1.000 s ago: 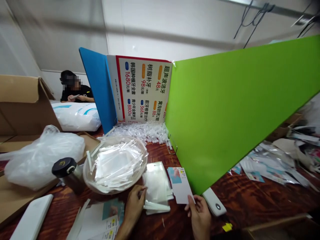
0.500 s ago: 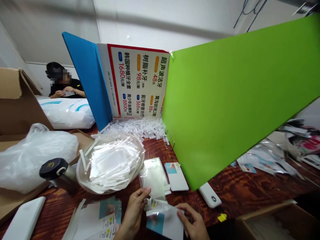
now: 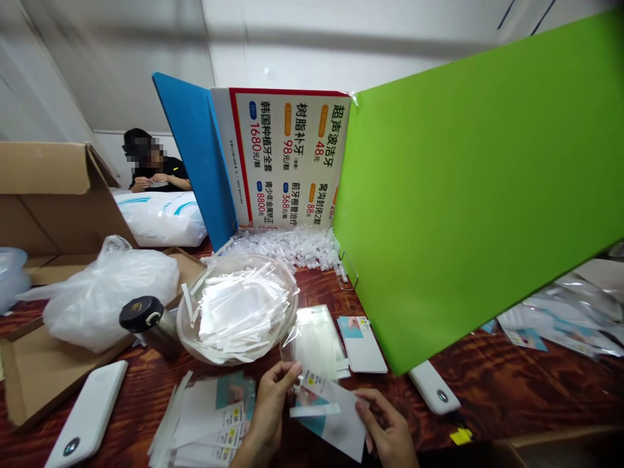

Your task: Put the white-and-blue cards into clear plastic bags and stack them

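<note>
L hand (image 3: 268,409) is pinching clear sleeve (image 3: 316,410) corner, fingers pressed tgthr; R hand (image 3: 385,429) is gripping printed card (image 3: 344,426) btwn thumb & fingers, card overlapping sleeve.

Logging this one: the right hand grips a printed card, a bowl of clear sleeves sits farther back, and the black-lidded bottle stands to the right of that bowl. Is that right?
Not quite: the head view shows the black-lidded bottle to the left of the bowl. The right hand does grip a printed card, with the clear sleeves farther back.
</note>
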{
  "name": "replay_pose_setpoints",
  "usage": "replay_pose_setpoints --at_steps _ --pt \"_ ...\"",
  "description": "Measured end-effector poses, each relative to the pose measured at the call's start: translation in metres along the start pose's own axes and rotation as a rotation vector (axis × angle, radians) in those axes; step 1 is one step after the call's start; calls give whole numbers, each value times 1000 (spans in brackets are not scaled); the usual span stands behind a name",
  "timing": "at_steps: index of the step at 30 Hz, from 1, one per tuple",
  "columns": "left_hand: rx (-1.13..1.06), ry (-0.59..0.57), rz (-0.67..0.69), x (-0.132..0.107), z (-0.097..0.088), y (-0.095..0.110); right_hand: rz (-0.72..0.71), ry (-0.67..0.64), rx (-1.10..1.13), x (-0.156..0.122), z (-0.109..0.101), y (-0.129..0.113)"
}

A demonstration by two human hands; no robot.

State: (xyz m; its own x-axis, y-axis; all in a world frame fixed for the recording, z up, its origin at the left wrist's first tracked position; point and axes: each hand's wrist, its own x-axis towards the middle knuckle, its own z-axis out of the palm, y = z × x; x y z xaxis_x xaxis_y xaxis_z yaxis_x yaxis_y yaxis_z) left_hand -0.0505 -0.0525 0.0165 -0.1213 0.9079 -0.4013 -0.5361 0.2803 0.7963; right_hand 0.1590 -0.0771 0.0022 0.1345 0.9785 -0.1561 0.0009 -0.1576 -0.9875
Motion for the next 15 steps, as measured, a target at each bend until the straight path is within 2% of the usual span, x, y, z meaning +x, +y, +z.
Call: replay_pose_setpoints --at_steps 5,7,9,13,15 --pt "67 -44 -3 -12 3 -6 2 112 61 -4 8 -4" --pt "69 -53 -15 -15 2 -8 5 117 64 -5 5 -4" --pt "32 -39 -18 -16 0 -10 -6 43 11 -4 -2 -4" --pt "-12 -14 -7 -13 -7 -10 -65 -252 -194 -4 -17 -5" --pt "-4 -20 -16 -11 -9 -11 -38 -258 -193 -6 -19 -6"
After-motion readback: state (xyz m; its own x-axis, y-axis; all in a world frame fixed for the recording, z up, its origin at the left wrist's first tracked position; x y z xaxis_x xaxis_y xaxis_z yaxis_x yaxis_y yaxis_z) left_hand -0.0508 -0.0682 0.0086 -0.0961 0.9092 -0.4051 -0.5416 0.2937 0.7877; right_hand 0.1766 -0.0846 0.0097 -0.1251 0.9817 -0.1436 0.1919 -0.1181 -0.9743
